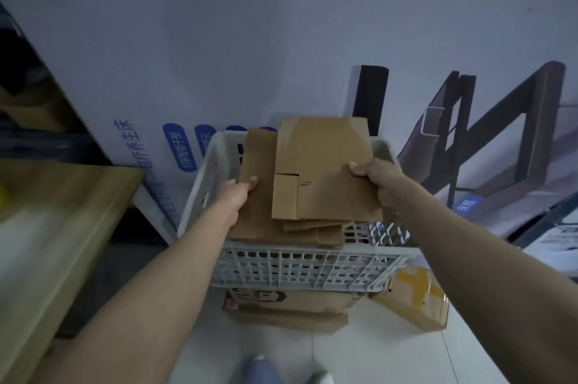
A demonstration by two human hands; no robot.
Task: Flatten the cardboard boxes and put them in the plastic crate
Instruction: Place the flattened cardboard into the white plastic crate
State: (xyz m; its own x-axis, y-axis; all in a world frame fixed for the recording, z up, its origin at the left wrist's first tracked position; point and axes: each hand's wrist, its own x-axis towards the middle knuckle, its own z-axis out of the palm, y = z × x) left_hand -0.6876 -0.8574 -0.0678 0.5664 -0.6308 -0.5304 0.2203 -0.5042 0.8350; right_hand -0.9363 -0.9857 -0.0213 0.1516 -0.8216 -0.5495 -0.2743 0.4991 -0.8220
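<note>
Forearms reach out from the bottom edge, bare, one on each side; below them a jeans leg (261, 368) and a shoe tip (319, 379) over the white tile floor (375, 352).

Left grip (242, 192): thumb on top, pinching the left edge of a brown sheet (258, 158) of cardboard; fingers underneath, hidden.

Right grip (378, 180): thumb on top, fingers curled under, grasping the right edge of a flat box (325, 164); box is folded flat, one small flap showing at its near left corner; it overlaps the sheet's right side and lies above it.

Both pieces are held over the crate (297, 268), above its rim; crate is grey-white plastic with lattice walls, long side towards the camera; inside it, a stack (312, 233) of more flat cardboard, edges fanned out below the held box; right end of the crate floor shows bare lattice.

Crate sits on a printed carton (291, 302) on the floor; just beside that, at right, a small box (416, 299) with yellow tape, touching the crate's lower right corner or very near it, cannot tell which.

Behind everything, a big white panel (250, 55) leans, printed with blue labels and a dark frame picture; at left, a wooden table (62, 211), edge blurred.
</note>
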